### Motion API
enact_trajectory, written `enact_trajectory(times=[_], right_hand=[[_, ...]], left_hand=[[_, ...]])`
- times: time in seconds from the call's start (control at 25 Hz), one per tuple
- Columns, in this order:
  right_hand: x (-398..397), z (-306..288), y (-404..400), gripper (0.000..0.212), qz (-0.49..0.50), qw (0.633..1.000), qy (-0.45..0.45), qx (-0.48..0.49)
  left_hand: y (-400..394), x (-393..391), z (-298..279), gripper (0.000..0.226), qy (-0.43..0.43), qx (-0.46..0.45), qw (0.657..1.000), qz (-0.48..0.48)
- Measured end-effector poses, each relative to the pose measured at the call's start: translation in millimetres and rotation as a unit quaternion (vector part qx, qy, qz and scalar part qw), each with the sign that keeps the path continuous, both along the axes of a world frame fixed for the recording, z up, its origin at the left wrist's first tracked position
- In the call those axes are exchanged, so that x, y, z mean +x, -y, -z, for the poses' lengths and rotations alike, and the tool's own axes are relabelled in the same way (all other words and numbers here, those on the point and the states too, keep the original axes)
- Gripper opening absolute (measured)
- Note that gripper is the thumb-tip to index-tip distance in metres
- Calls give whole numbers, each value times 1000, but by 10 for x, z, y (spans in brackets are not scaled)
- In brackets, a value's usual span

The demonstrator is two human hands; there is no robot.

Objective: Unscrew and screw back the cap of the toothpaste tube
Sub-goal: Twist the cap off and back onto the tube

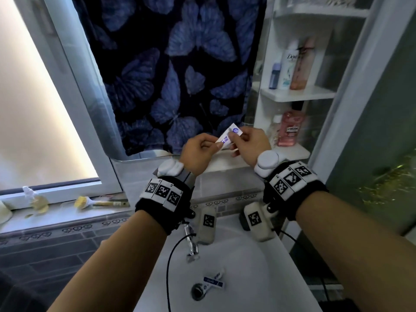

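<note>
A small white toothpaste tube with blue print is held up in front of the mirror, above the sink. My left hand pinches its lower left end between thumb and fingers. My right hand pinches the tube from the right, fingers curled over its middle. The cap is hidden by my fingers. A second small white and blue tube lies in the sink bowl beside the drain.
The white sink has a chrome tap under my wrists. White shelves at the right hold several bottles. A brush lies on the window ledge at the left. A butterfly-print cloth shows in the mirror.
</note>
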State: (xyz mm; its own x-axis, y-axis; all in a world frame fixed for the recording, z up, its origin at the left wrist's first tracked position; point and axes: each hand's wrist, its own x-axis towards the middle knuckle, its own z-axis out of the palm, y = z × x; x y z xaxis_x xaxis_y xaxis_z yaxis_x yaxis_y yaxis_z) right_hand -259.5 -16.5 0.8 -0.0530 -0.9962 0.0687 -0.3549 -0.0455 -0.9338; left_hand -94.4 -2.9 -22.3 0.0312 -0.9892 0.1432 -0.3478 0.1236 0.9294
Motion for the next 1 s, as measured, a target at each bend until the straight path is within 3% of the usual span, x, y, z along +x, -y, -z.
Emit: enact_trajectory(times=[0.12,0.36,0.48,0.6,0.8,1.0], right_hand=[[239,564,-212,22,33,999,7,31],[573,1850,-628,46,4,979,73,192],[728,2385,-677,45,-11,974,93,205],[796,2769,-708,21,-33,970,155,184],[774,3391,-747,24,-76,985,-59,140],[860,3604,-741,28,-147,966,-169,131]], left_hand=[[-245,212,550,14,12,72,997,6],[-814,592,1765,21,68,178,980,50],[-883,720,2280,22,80,208,974,49],[-896,778,2633,19,25,238,971,4],[-863,786,3161,19,-112,281,947,-108],[-844,740,3317,16,-70,242,953,-168]])
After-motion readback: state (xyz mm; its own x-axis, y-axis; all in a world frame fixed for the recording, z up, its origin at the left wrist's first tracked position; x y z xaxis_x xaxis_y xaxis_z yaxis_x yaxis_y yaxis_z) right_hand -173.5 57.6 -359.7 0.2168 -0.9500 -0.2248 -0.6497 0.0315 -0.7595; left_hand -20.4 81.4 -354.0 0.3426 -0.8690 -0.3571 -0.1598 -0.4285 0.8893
